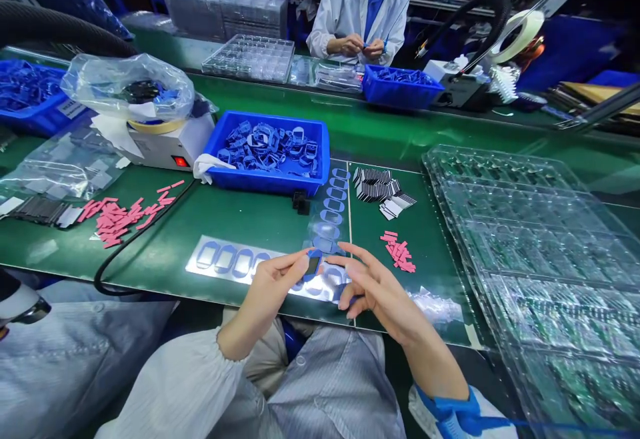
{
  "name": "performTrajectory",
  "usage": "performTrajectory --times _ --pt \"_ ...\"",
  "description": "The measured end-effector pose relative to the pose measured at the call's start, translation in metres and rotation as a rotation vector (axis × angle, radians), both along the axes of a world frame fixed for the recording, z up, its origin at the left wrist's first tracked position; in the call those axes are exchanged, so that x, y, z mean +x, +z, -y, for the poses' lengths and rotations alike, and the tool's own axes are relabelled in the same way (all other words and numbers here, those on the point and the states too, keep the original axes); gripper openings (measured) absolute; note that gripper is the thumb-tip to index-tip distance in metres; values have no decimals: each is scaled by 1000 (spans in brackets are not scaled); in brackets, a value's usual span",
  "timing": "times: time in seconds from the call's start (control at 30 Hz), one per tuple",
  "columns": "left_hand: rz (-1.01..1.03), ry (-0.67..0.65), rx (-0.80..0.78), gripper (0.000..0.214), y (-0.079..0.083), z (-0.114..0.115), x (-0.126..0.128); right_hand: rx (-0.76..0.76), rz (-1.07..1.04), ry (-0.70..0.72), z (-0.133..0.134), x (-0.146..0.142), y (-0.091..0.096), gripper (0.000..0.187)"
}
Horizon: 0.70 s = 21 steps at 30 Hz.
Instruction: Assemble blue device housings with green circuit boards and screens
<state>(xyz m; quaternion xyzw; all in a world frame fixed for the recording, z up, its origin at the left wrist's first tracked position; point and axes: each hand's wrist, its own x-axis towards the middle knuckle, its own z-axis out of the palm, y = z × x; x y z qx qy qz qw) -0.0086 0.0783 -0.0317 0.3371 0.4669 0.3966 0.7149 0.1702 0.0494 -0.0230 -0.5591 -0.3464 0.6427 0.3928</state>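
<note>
Matting (240,219), green and faintly glossy, covers the bench. On its right side lies a stack of clear moulded trays (525,225), thin, shiny and divided into square pockets. Behind the hands stands a blue plastic bin (265,182), rectangular with rigid walls, heaped with tangled blue oval rings (270,149). A reflective film strip (225,260) lies flat near the mat's front edge, carrying a row of blue oval outlines. Right of the bin sits a fanned pile of black rectangular pieces (377,185), and nearer in a small scatter of pink strips (400,252). The smallest thing is the dark insert (313,264), a little rectangle with a blue rim, held just above the film strip. The left hand (273,289) pinches it between thumb and forefinger, wrist bent upward. The right hand (373,285) is spread, fingers fanned and slightly curled, its forefinger reaching to the insert — whether it touches I cannot tell.
</note>
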Motion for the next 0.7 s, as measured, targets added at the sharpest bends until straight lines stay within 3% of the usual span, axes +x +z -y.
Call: performTrajectory --times 0.17,0.3,0.4,0.53,0.7 --pt "-8 -23 -3 40 1 3 0 130 358 -18 -3 -4 -2 51" --pt "-5 -65 -1 42 1 5 -1 136 488 -74 7 3 -8 40" --pt "-7 -98 3 40 0 6 -1 124 462 -60 5 5 -14 38" --pt "-14 -126 24 39 -5 5 -2 101 316 -50 -9 2 -21 53" --pt "-11 -122 53 39 -12 4 -2 105 194 -148 -21 -10 -26 64"
